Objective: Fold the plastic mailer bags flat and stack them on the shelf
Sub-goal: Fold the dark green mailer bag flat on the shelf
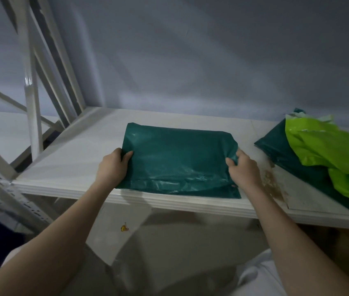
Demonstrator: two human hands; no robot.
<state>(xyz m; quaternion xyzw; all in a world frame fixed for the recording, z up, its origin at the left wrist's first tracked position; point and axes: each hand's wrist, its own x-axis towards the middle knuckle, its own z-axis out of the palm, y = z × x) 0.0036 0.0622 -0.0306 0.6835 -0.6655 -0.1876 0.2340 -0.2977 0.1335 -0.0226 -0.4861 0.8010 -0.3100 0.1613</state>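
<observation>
brownish stain (275, 184) near the shelf's front edge, white rack posts (30, 99) off left, plain grey wall (190, 50) behind

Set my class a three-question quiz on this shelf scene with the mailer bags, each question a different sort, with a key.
1. True or false: both hands grip the dark green mailer bag.
2. Which side of the shelf holds the pile with the lime green bag? A) the person's left B) the person's right
3. Fill in: the left hand holds the bag's ____ edge.

Key: 1 true, the right hand grips too. 2 B. 3 left.
</observation>
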